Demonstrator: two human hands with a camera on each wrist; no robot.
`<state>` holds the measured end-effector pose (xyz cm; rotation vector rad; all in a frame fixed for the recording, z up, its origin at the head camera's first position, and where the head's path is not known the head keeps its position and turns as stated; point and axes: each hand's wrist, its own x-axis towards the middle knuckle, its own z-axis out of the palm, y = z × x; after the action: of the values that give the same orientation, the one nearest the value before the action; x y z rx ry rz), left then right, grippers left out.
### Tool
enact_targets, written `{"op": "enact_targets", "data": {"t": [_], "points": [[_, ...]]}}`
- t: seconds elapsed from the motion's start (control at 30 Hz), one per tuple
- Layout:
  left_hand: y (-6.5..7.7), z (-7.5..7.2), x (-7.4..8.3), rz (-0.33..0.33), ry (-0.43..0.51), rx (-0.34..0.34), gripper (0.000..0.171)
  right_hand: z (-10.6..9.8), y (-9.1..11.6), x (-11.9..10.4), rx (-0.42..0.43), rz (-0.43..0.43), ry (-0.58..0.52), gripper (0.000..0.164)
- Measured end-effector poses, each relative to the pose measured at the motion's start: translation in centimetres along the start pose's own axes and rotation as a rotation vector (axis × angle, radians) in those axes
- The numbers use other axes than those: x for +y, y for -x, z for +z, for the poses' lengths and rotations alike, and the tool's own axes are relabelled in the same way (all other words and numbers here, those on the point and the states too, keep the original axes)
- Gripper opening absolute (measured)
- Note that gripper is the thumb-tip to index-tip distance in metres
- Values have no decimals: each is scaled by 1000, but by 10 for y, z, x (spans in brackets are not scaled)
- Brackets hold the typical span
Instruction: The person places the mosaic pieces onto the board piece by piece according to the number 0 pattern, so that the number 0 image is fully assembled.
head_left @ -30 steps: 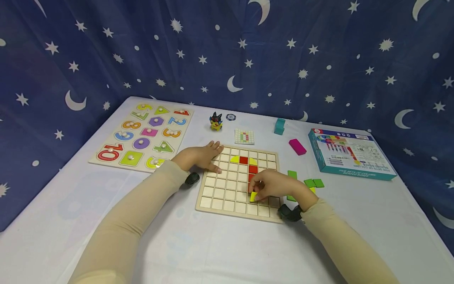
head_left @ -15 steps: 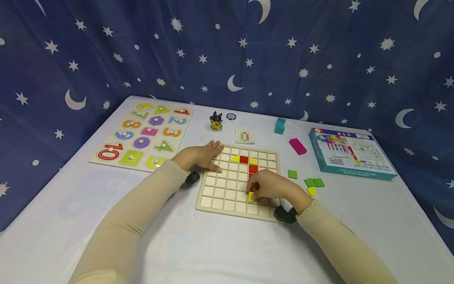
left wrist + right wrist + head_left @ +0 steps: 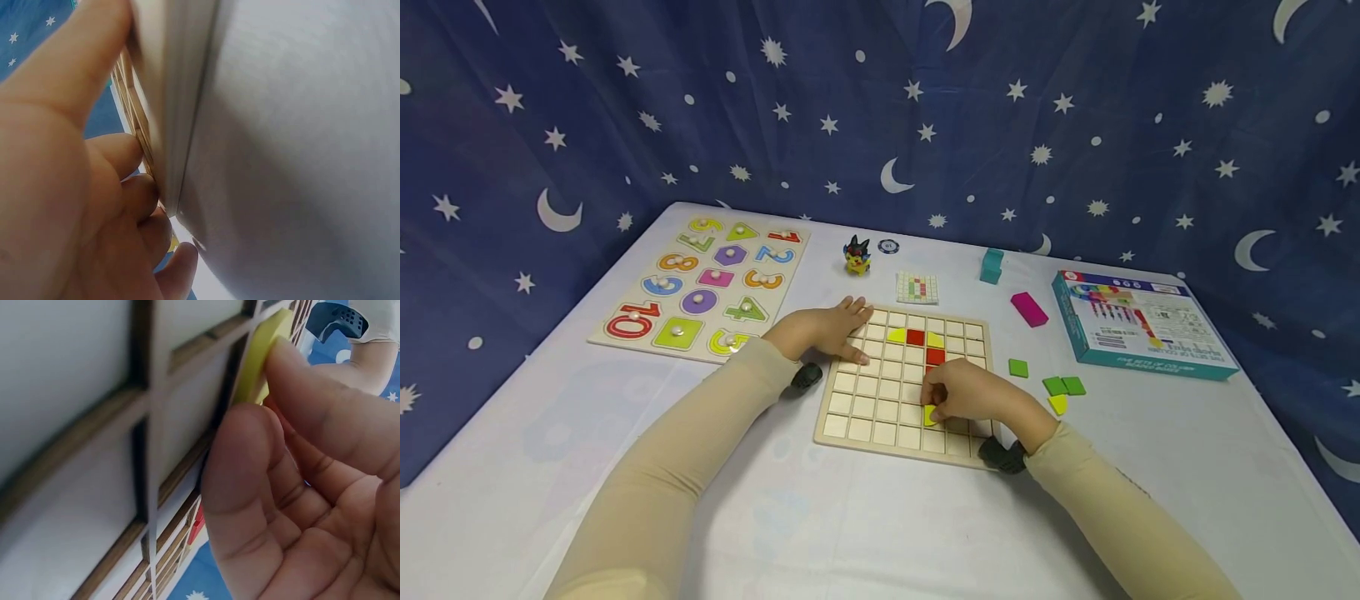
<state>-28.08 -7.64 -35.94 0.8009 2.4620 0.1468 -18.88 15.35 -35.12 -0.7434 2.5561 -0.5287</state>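
A wooden grid board (image 3: 862,408) lies on the white table. In its upper rows sit a red square tile (image 3: 915,337) between two yellow curved tiles (image 3: 897,336), with more red (image 3: 936,357) below. The right hand (image 3: 967,390) pinches a yellow tile (image 3: 261,359) between thumb and finger, over a lower cell of the grid. Part of that tile and some cells behind are hidden by the hand. On the board's upper left edge rests the left hand (image 3: 833,331), fingers spread; in the left wrist view its fingers lie along the board's side (image 3: 178,94).
Right of the board lie several green square tiles (image 3: 1018,368) and a loose yellow tile (image 3: 1057,405). Behind it are a pattern card (image 3: 917,288), a small figurine (image 3: 856,257), a magenta block (image 3: 1029,309) and teal blocks (image 3: 991,267). A box (image 3: 1142,325) stands right, a number puzzle (image 3: 700,287) left.
The right hand has shifted slightly left with the yellow tile, which now lies flatter at a lower cell. A green tile and the loose yellow tile beside the board show more fully. The left hand stays put.
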Motion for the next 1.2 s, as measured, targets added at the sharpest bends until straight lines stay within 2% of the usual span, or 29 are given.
{"op": "enact_targets", "data": {"t": [0.23,0.43,0.6,0.77,1.0,1.2], "points": [[-1,0,0,3,-3,4,95,-1,1,0,-9,3,-45,16],[-1,0,1,8,-2,0,95,-9,8,7,12,-13,-76,12],[-2,0,0,5,1,2,95,-28,21,21,43,8,-69,9],[-2,-1,0,5,7,4,95,-41,35,41,35,80,-55,11],[0,-1,0,-1,3,-2,94,-43,51,70,68,101,-42,13],[-1,0,0,-2,0,-1,95,-37,58,84,43,188,-111,17]]}}
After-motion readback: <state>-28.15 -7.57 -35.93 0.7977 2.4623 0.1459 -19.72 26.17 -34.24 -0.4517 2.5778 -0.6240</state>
